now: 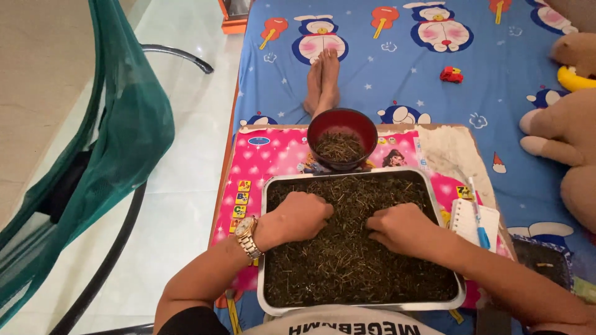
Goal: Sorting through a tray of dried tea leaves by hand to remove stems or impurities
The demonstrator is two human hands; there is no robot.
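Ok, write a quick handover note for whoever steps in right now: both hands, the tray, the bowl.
Left hand: curled, knuckles down in the dried stems, holding nothing that shows.
Right hand: the same, on the tray's right half.
Metal tray: on the pink mat, covered with dark dried stems.
Red bowl: beyond the tray, partly filled with similar stems.
Done: some stems in the bowl. Left: most remain in the tray.

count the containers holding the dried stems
2: a metal tray near the person, with the left hand and right hand resting in its stems, and a red bowl just beyond the tray's far edge. None seem hidden.
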